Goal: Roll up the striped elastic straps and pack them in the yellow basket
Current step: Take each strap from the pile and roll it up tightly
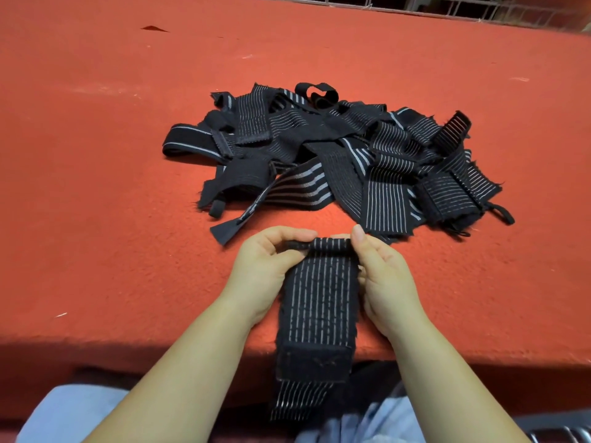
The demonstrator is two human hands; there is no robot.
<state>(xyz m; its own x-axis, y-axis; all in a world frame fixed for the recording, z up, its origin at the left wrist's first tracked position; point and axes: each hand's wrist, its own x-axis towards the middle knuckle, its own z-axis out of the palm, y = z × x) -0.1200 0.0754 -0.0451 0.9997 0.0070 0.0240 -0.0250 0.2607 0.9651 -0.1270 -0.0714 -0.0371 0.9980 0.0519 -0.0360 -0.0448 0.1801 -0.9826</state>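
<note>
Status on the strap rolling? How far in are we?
Early. Done: no finished rolls visible, and the yellow basket is out of view. In hand: left hand and right hand are starting a roll at the far end of one striped strap; its near end hangs over the table edge. Left: the whole pile of straps, unrolled.

Head-worn view, steeply down, close

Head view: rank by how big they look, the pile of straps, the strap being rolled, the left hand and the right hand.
1. Pile of straps, the widest spread.
2. Strap being rolled, though nearness to the camera enlarges it.
3. Left hand and right hand: they look alike, so unranked.
</note>
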